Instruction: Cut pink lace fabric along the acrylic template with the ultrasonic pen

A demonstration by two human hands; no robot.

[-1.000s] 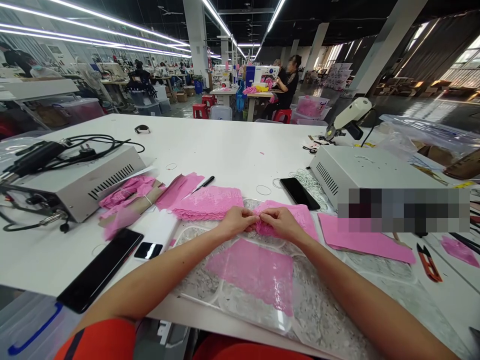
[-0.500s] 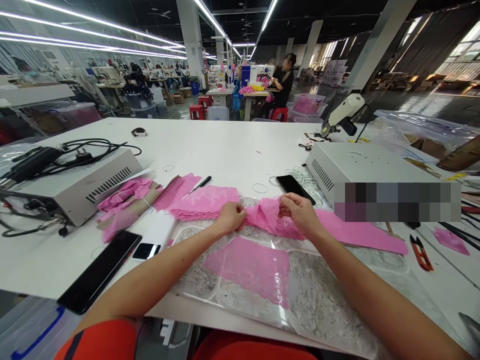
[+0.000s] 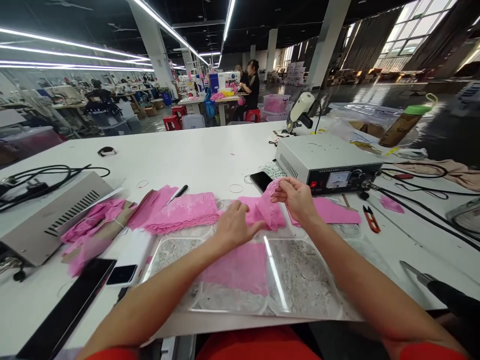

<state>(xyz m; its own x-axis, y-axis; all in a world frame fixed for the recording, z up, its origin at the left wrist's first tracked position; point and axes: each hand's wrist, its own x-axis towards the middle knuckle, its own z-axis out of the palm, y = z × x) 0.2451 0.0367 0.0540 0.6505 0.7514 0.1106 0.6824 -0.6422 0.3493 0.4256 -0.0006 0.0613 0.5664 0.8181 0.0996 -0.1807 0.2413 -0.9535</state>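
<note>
My right hand [image 3: 298,197] pinches the scalloped edge of a pink lace piece [image 3: 270,202], lifting it above the table. Beside it, my left hand [image 3: 234,222] is open, thumb stretched out and fingers apart, over the pink fabric. To its left lies a layered stack of pink lace pieces [image 3: 187,211] with scalloped edges. A flat pink piece [image 3: 240,270] rests on the marbled sheet [image 3: 300,272] below my hands, partly covered by my left wrist. Further right lies more plain pink fabric [image 3: 332,210], partly behind my right hand.
A grey box with a gauge [image 3: 333,172] stands right, another grey box [image 3: 71,210] left. Around the work lie a black phone [image 3: 258,181], a pen [image 3: 177,194], orange-handled snips [image 3: 371,220] and a bundled pink cloth [image 3: 93,225]. Co-workers sit at machines beyond the table.
My left hand has let go of the pink fabric and opened. My right hand has raised the lace edge. The view has turned to the right.
</note>
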